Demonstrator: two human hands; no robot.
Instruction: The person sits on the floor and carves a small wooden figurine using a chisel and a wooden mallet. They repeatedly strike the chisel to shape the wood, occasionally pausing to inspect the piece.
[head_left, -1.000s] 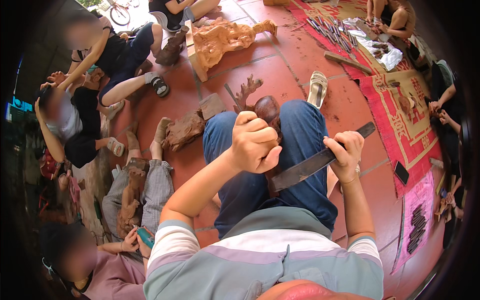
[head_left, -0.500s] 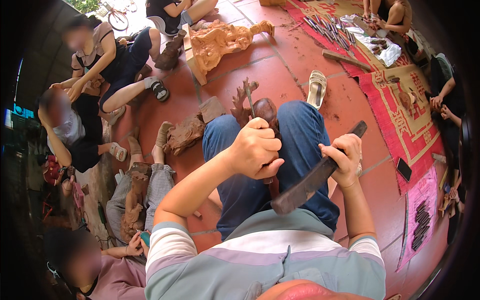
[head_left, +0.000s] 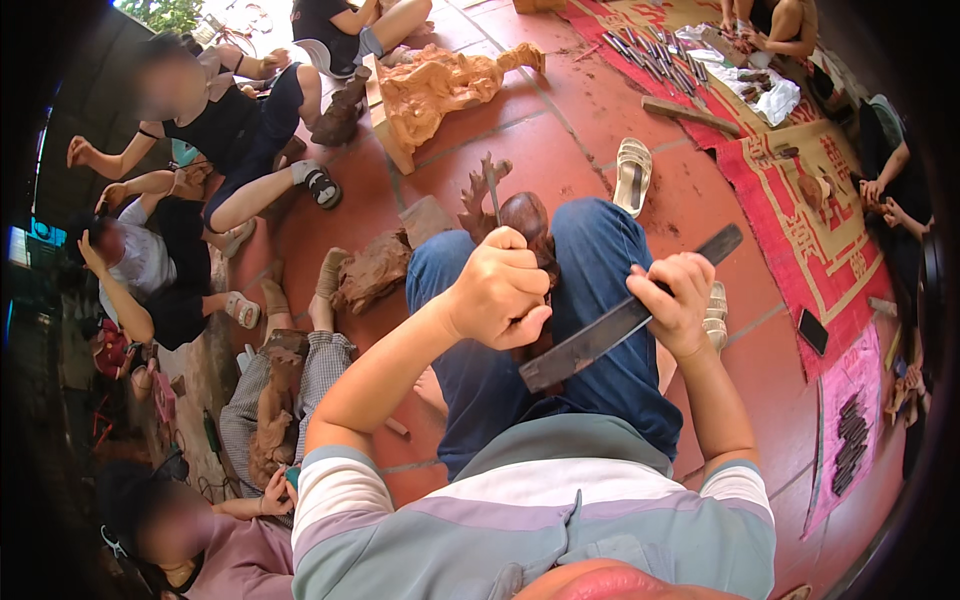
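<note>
My left hand (head_left: 500,292) is a fist around a carving chisel, whose thin metal shaft (head_left: 494,192) points away from me; the fist hides the handle. The chisel's tip is beside a dark reddish-brown wood carving (head_left: 525,214) held between my knees. This carving has a rounded, smooth top and a jagged, branching part on its left; its lower part is mostly hidden. My right hand (head_left: 680,302) grips a long, flat, dark bat (head_left: 592,346), like a wooden mallet, tilted across my right thigh. Its broad end lies just below my left fist.
A large orange-brown carving (head_left: 440,88) lies on the red tiles ahead. Left of my knees is a rough wood block (head_left: 372,272). Several people sit at left and right. Chisels (head_left: 660,62) lie on a red mat (head_left: 745,215) with a phone (head_left: 812,332). A sandal (head_left: 632,178) is near my right knee.
The bat in my right hand has swung a little left and away from me, closer beneath my left fist. At upper left, a seated person has spread their arms.
</note>
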